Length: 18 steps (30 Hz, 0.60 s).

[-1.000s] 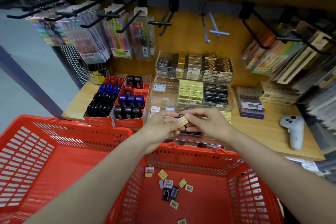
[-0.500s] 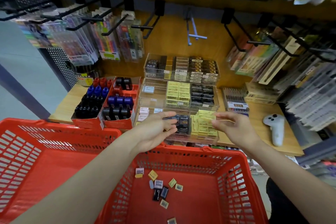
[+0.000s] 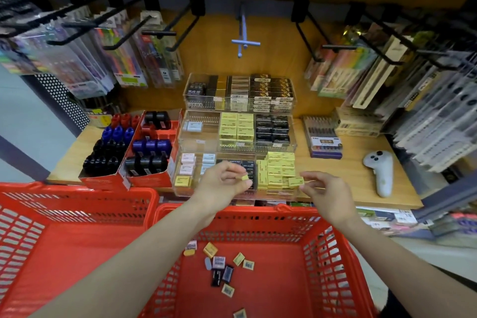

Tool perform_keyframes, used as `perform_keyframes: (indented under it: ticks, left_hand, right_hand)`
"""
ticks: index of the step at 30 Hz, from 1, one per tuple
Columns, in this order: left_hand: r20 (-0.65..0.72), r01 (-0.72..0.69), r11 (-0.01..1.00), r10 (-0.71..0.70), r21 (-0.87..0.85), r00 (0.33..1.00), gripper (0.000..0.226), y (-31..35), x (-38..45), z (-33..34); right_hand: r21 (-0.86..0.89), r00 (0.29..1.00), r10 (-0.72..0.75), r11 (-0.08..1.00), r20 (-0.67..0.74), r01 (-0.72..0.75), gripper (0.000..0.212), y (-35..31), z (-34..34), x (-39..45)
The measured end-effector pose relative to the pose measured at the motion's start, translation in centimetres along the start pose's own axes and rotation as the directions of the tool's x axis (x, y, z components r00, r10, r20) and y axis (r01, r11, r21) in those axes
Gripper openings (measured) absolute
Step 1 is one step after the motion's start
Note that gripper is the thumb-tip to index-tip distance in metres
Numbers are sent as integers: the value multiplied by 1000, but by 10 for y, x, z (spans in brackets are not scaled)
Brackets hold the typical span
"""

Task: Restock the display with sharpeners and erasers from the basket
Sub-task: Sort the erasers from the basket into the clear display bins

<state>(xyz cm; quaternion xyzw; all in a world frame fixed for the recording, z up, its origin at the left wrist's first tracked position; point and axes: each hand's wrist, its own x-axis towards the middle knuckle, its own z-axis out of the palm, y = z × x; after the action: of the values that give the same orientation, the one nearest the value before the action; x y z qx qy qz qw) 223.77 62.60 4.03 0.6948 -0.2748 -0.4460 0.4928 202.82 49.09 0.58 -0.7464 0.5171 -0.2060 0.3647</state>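
Observation:
My left hand [image 3: 222,184] pinches a small yellow eraser [image 3: 244,177] above the front tier of the clear display tray [image 3: 180,190]. My right hand [image 3: 324,190] holds another yellow eraser [image 3: 296,181] at its fingertips, tilted, against the stack of yellow erasers [image 3: 280,165] in the front right compartment. Several loose erasers [image 3: 222,266], yellow, black and pale, lie on the floor of the red basket [image 3: 333,261] below my arms. Sharpeners [image 3: 151,146] in red, blue and black fill two red cardboard boxes left of the tray.
A second red basket [image 3: 77,212] sits to the left, nothing visible in it. A white controller [image 3: 380,170] and a pen box [image 3: 324,141] lie on the wooden shelf at right. Black hooks with hanging pen packs [image 3: 124,59] jut out above both sides.
My hands were together on one yellow eraser, then parted. The right hand moved right to the yellow stack with an eraser; the left hand stays central, now pinching a small one.

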Motion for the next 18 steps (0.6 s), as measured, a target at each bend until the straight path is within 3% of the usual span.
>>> perform_keyframes:
  ticks: [12,18]
  left_hand:
    - [-63,-86,985,77,-149,995,27,-12,7,27]
    - [-18,-161,983,160,-86,987,35,-4,24,31]
  right_hand:
    - [47,986,-59,997,-158,67,36,5,33,-5]
    - [71,984,-46,996,-173,59,48,4,40,-4]
